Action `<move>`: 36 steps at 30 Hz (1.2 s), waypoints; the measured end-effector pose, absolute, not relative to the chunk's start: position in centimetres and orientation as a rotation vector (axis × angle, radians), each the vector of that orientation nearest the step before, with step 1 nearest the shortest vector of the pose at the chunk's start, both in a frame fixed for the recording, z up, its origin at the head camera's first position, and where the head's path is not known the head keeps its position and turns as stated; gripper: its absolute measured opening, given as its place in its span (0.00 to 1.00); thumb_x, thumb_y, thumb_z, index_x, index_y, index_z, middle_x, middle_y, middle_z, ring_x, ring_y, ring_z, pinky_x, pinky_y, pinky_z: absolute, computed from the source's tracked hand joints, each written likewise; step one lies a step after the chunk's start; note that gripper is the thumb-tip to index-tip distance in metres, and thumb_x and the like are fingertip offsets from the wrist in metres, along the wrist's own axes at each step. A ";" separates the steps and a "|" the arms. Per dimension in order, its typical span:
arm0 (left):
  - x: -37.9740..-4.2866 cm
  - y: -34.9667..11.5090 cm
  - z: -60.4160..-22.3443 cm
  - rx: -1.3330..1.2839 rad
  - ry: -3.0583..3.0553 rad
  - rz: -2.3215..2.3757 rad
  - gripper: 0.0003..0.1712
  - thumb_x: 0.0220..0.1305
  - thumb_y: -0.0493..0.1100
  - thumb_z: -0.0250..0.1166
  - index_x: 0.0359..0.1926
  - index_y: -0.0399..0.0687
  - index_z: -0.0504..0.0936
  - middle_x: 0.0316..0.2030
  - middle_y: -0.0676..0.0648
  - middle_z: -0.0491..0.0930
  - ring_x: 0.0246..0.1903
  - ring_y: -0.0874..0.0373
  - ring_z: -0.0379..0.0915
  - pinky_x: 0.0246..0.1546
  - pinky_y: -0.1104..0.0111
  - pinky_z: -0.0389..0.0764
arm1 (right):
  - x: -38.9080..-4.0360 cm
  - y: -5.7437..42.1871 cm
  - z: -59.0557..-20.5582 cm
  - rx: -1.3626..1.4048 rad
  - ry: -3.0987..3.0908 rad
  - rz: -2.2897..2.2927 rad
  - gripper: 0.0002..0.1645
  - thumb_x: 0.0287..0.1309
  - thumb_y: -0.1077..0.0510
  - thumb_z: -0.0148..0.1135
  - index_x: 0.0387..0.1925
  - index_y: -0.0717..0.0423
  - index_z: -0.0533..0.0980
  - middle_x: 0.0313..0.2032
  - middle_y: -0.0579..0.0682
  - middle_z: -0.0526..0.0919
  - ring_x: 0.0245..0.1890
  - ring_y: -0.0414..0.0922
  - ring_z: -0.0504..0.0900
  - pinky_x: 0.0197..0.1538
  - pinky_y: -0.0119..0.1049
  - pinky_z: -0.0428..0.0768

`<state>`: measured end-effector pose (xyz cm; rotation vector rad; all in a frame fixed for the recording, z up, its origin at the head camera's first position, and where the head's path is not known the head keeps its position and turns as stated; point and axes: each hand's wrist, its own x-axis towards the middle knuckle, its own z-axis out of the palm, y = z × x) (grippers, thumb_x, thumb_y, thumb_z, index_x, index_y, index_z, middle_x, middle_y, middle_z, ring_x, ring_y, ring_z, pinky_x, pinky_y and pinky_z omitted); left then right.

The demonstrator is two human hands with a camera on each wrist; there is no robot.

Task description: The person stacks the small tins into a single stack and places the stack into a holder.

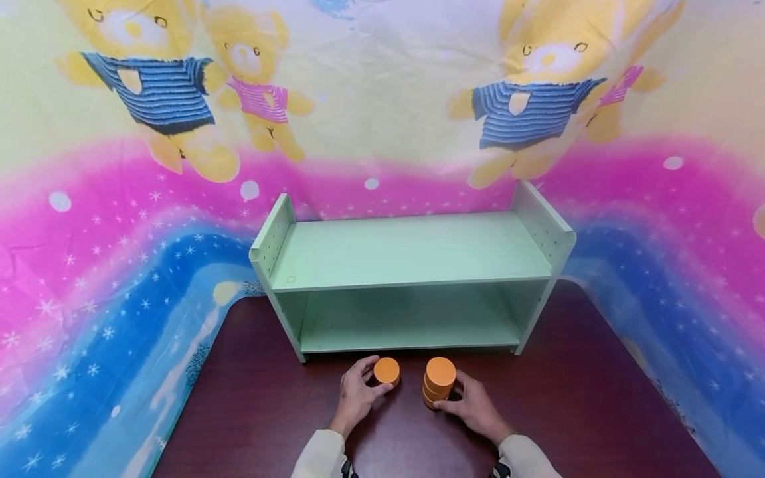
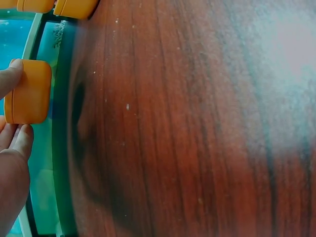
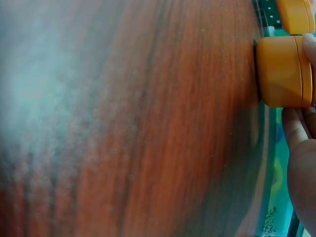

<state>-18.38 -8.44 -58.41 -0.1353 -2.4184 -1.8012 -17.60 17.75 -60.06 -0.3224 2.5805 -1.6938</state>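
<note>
My left hand (image 1: 356, 393) pinches a single round orange container (image 1: 386, 372) between thumb and fingers. In the left wrist view this container (image 2: 35, 93) shows a lid seam and stands off the tabletop, with thumb on one side and fingers on the other. To its right, my right hand (image 1: 475, 403) grips a stack of similar orange containers (image 1: 440, 373), thumb at the near side low on the stack, fingers behind it. The lower container (image 3: 279, 71) appears in the right wrist view, its bottom right at the table. Part of the stack is hidden by the hand.
A pale green two-tier shelf (image 1: 412, 284) stands on the dark red-brown table (image 1: 251, 405) just beyond both hands. Its raised side panels flank the upper board. Behind and beside the table hangs a bear-printed cloth (image 1: 370, 133).
</note>
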 end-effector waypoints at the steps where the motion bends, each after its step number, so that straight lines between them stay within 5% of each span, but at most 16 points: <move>1: -18.4 -8.5 -58.3 -0.138 -2.427 -1.794 0.36 0.44 0.29 0.80 0.58 0.31 0.77 0.55 0.34 0.79 0.55 0.39 0.77 0.54 0.61 0.81 | -17.6 17.7 -60.0 -0.321 2.583 -1.693 0.40 0.39 0.62 0.83 0.55 0.68 0.74 0.51 0.60 0.82 0.55 0.60 0.81 0.54 0.45 0.83; 36: -17.8 -8.1 -54.0 -0.325 -2.407 -1.752 0.35 0.47 0.35 0.81 0.57 0.33 0.79 0.53 0.37 0.80 0.51 0.42 0.80 0.54 0.57 0.81 | -17.6 17.7 -59.9 -0.294 2.591 -1.684 0.39 0.39 0.62 0.83 0.55 0.67 0.75 0.51 0.59 0.82 0.54 0.58 0.81 0.54 0.44 0.83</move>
